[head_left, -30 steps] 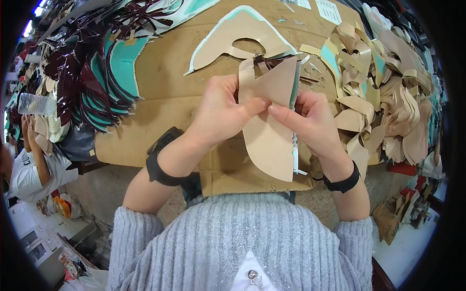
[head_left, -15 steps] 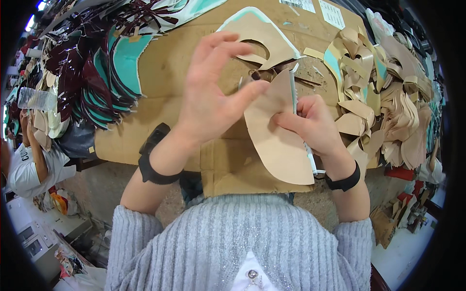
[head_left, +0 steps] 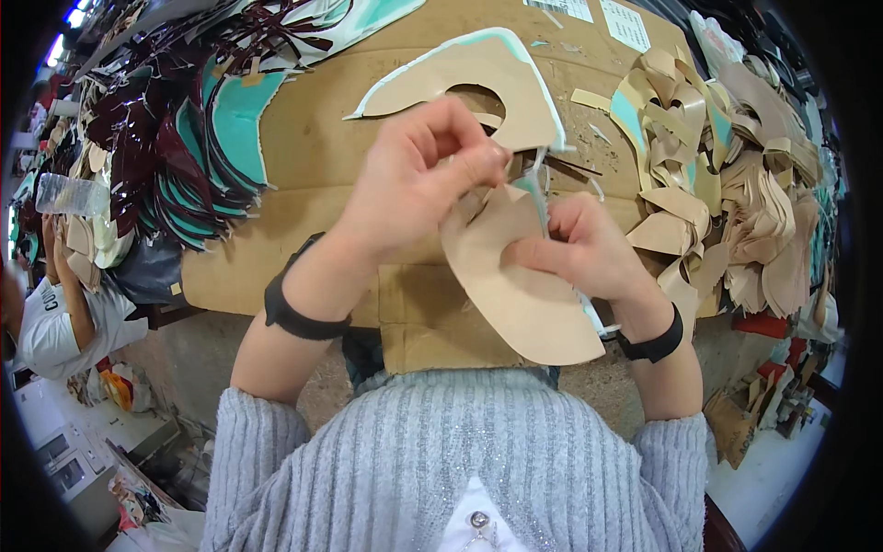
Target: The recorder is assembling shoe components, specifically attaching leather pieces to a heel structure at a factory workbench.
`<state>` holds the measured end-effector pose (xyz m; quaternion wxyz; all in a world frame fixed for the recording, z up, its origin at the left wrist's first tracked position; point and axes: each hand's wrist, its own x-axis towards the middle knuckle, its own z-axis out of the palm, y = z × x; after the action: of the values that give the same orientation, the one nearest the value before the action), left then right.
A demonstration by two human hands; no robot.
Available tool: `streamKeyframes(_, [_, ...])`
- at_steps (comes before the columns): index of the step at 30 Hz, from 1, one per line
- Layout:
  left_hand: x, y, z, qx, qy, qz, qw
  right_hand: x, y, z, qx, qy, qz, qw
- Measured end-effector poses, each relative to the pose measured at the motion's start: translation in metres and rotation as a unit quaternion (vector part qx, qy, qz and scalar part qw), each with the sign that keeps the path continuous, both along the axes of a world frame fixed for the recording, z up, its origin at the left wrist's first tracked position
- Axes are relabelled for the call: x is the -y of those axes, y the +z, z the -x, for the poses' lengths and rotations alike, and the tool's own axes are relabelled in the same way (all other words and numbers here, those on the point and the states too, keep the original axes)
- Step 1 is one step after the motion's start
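A beige curved shoe-upper piece (head_left: pixel 520 299) with a pale teal and white edge is in my right hand (head_left: pixel 584 247), thumb on its face and fingers behind. Its broad rounded end hangs toward me. My left hand (head_left: pixel 428 175) is closed in a pinch at the piece's upper tip; what the fingertips hold is too small to make out. Just beyond lies a second beige curved piece (head_left: pixel 533 97) with a white and teal border, its wide arch opening toward my left hand. The far end of the held piece almost meets this piece's right leg.
Brown cardboard (head_left: pixel 276 244) covers the table. To the left are glossy dark maroon pieces (head_left: pixel 175 138) with teal backing. Beige strips (head_left: pixel 676 129) and stacked beige pieces (head_left: pixel 759 230) lie at the right. Another person's arm (head_left: pixel 69 285) shows at far left.
My left hand has gone from spread fingers to a pinch at the held piece's tip. The held piece has shifted slightly left, and the second piece has turned, now showing its full arch.
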<state>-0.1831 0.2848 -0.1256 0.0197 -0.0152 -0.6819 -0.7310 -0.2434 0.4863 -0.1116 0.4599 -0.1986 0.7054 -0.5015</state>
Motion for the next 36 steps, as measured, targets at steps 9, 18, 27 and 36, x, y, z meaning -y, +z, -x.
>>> streamKeyframes(9, [-0.009,0.008,-0.001,-0.108,0.009,0.210,0.972,0.000,-0.001,0.005,0.032,-0.003,0.002,0.999])
streamKeyframes(18, [-0.011,0.015,0.001,0.049,0.103,0.113,0.987,0.003,-0.003,-0.003,-0.021,0.014,0.033,0.999])
streamKeyframes(27, [-0.009,0.004,-0.033,-0.132,0.171,0.467,0.858,0.003,-0.007,-0.006,-0.091,-0.026,-0.014,0.995])
streamKeyframes(36, [-0.015,-0.005,-0.028,-0.176,0.312,0.288,0.888,0.011,-0.018,-0.004,-0.102,-0.110,0.063,0.987])
